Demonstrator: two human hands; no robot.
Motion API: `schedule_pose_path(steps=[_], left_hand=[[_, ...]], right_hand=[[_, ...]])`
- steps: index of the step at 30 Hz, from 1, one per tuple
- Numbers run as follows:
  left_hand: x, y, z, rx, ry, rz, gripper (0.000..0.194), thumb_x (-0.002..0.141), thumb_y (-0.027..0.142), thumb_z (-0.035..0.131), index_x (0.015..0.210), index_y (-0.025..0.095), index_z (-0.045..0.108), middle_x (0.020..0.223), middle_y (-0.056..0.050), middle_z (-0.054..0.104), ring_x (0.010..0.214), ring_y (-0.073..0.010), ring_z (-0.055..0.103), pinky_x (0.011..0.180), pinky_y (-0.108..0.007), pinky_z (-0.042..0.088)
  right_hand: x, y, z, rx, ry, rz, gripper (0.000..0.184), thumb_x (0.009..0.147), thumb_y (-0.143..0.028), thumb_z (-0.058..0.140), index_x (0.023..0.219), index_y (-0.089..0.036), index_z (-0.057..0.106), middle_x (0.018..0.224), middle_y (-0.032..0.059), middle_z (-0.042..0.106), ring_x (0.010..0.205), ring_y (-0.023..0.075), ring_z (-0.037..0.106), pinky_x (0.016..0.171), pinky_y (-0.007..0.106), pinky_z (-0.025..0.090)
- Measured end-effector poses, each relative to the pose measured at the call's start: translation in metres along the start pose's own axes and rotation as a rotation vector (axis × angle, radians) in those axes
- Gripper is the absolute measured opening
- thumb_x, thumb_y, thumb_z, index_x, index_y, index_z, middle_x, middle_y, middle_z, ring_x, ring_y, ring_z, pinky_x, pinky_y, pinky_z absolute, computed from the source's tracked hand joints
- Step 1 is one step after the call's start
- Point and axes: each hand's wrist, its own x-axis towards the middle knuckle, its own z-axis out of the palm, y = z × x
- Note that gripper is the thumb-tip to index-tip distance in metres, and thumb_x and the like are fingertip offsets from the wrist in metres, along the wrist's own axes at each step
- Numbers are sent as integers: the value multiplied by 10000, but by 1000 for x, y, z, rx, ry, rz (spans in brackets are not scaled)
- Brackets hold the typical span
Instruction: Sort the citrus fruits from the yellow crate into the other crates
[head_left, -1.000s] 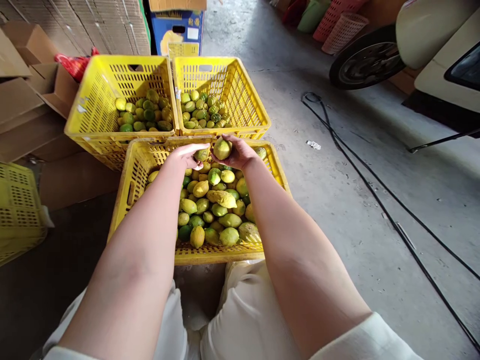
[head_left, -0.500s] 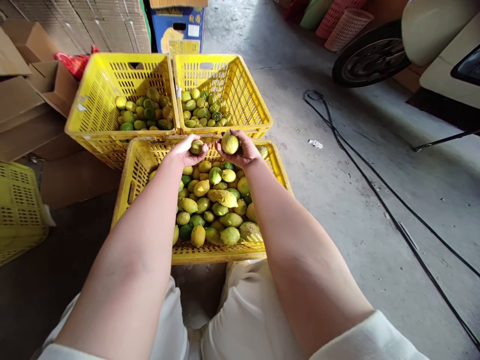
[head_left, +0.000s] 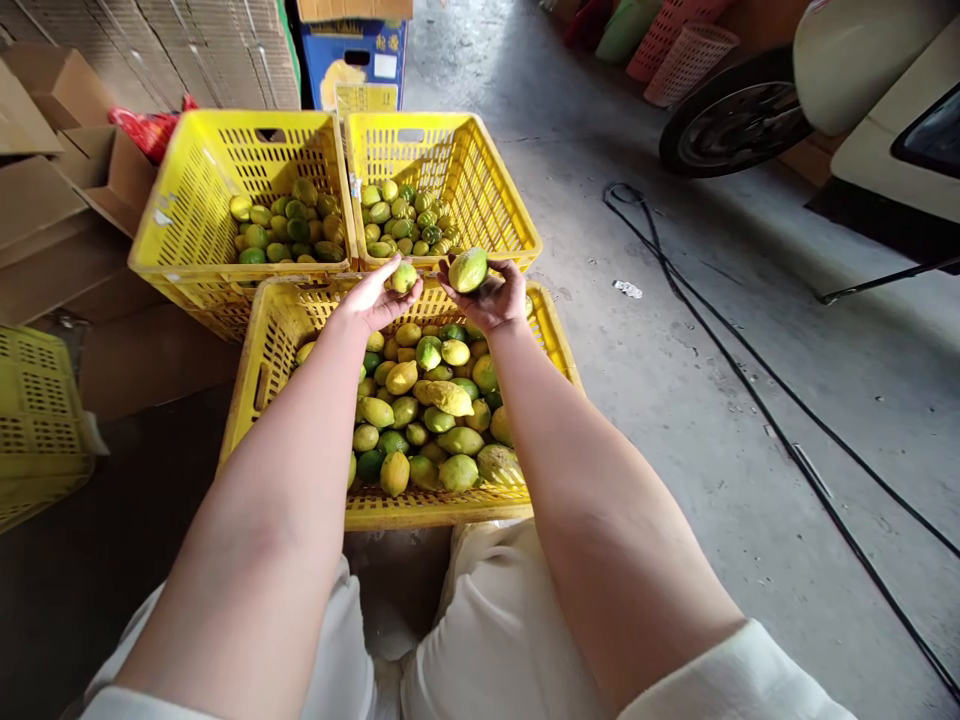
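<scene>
My left hand (head_left: 381, 297) is closed around a small yellow-green lemon (head_left: 403, 277). Beside it, my right hand (head_left: 495, 298) holds a larger green-yellow lemon (head_left: 469, 270) on its fingers, palm turned up. Both hands hover over the far side of the near yellow crate (head_left: 439, 514), which holds many green and yellow lemons (head_left: 402, 377). Behind it stand two more yellow crates: the back left crate (head_left: 169, 240) and the back right crate (head_left: 504, 190), each with a layer of lemons. Some fruits in the back right crate look striped.
Cardboard boxes (head_left: 45, 210) lie on the left, above another yellow crate (head_left: 37, 400). A blue carton (head_left: 358, 65) stands behind the crates. A black cable (head_left: 739, 370) runs over the concrete floor on the right, near a vehicle wheel (head_left: 739, 115). Pink baskets (head_left: 690, 60) stand farther back.
The lemon in my right hand has turned and now lies lengthwise, with the fingers more spread beneath it. The lemon in my left hand has also turned and moved slightly up and right.
</scene>
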Motion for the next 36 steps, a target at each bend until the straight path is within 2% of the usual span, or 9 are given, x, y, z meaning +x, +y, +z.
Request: schedule_pose_path(steps=[5, 11, 15, 20, 23, 27, 30, 32, 36], left_hand=[[2, 2, -1, -22, -13, -16, 242, 1033, 228, 613, 804, 150, 625, 708, -30, 590, 561, -69, 623, 475, -92, 463], [-2, -2, 3, -61, 36, 18, 181, 988, 102, 488, 975, 134, 666, 804, -72, 667, 695, -158, 689, 629, -256, 625], [-6, -4, 7, -116, -57, 38, 323, 941, -2, 418, 1108, 123, 664, 923, -88, 714, 812, -177, 732, 753, -318, 663], [-6, -3, 8, -38, -106, 17, 231, 982, 40, 435, 1057, 109, 643, 945, -121, 715, 847, -195, 750, 682, -252, 628], [-3, -3, 6, 45, -91, -24, 153, 1013, 115, 479, 928, 140, 603, 809, -90, 668, 683, -161, 689, 547, -199, 546], [1, -4, 3, 146, -77, -24, 213, 1003, 102, 536, 802, 172, 545, 685, -33, 595, 530, -100, 574, 433, -134, 380], [4, -4, 3, 170, -35, -25, 208, 990, 75, 564, 802, 165, 564, 689, -42, 621, 515, -92, 564, 425, -131, 368], [4, -4, 3, 176, -3, -11, 190, 992, 99, 586, 814, 164, 578, 678, -38, 625, 515, -96, 566, 429, -138, 391], [3, -2, 5, 44, 34, 7, 159, 1039, 242, 553, 934, 158, 636, 753, -64, 670, 621, -148, 651, 541, -221, 560]], right_hand=[[0, 0, 2, -48, -14, 3, 129, 996, -376, 579, 1026, -269, 644, 809, -24, 717, 740, 129, 709, 664, 216, 643], [8, 2, 0, -133, 45, 81, 179, 982, -445, 604, 962, -268, 620, 773, -30, 673, 700, 125, 677, 562, 191, 592], [10, 3, -5, -84, 44, 12, 201, 917, -435, 634, 1050, -287, 610, 795, -24, 696, 776, 171, 718, 660, 296, 662], [0, 2, -4, -44, 30, -45, 332, 891, -376, 551, 1198, -263, 610, 947, 43, 772, 1009, 284, 763, 832, 525, 671], [-2, 2, -1, -102, 42, -14, 247, 920, -334, 549, 1140, -250, 622, 891, 30, 760, 957, 250, 767, 774, 434, 681], [6, 4, 0, -149, 24, 15, 107, 924, -346, 643, 1012, -293, 615, 749, -36, 682, 701, 156, 711, 560, 235, 607], [11, 4, -1, -147, 32, 45, 142, 913, -404, 666, 959, -295, 585, 727, -47, 658, 645, 135, 679, 509, 199, 561], [10, 4, -2, -130, 46, 51, 206, 909, -468, 646, 977, -286, 579, 772, -21, 686, 716, 164, 711, 564, 249, 605], [7, 4, -4, -115, 58, 27, 286, 910, -484, 567, 1094, -266, 581, 933, 41, 743, 941, 256, 755, 755, 466, 670]])
